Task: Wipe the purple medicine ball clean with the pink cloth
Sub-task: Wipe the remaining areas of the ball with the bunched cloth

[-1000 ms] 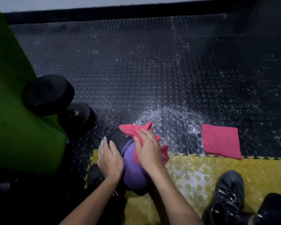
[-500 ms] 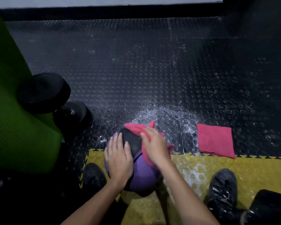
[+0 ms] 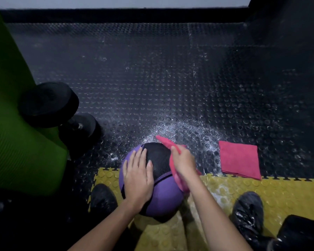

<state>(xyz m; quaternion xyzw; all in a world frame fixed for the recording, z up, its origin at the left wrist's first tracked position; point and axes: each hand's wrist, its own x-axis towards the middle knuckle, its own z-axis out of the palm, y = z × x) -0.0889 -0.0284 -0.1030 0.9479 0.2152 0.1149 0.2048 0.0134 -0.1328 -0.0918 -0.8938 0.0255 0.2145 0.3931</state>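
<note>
Under the right hand (image 3: 184,160): the pink cloth (image 3: 166,142), bunched, gripped in curled fingers and held against the ball's flank. One corner pokes out past the fingertips and a tail trails back toward the wrist.

Just left of that hand: the purple medicine ball (image 3: 168,194), purple with a black panel on top, sitting on the floor.

On the ball's crown: the left hand (image 3: 138,178), laid flat with fingers straight and slightly apart, steadying it.

Beneath both hands: the seam where the yellow floor tile (image 3: 279,196) meets the black studded floor (image 3: 152,78). A wet spray patch (image 3: 188,129) lies just beyond the fingertips.

Right of the right hand, apart from it: a second pink cloth (image 3: 239,160), folded flat.

Far left of the left hand: a black dumbbell (image 3: 49,104) against a green mat (image 3: 11,124).

Step in hand, as judged: wiping is under way, with the side panel being covered.

Next move, as judged: roll the ball under the flat hand to bring an unwiped face to the cloth, pressing firmly enough that the ball does not slip on the wet floor.
</note>
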